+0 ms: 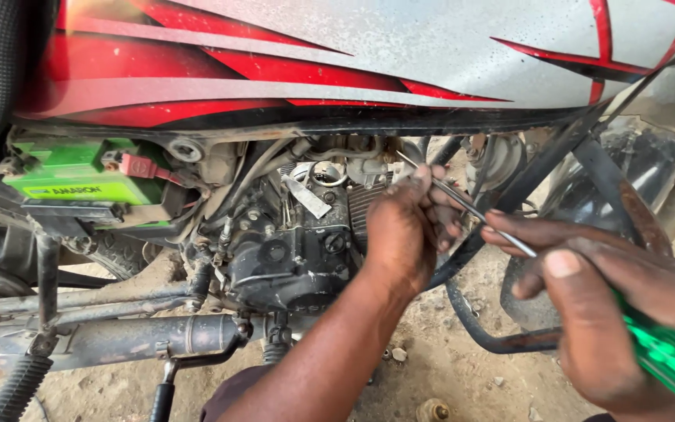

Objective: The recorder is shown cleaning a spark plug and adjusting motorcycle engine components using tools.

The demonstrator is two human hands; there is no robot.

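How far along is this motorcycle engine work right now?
Done: the side is uncovered, so the green battery and engine show. In hand: right hand works a green-handled screwdriver, left hand guiding its shaft. Left: nothing refitted yet.

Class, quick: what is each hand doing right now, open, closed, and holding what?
Left hand: fingers curled at the engine, steadying the screwdriver shaft near its tip.
Right hand: closed on the screwdriver's green handle.
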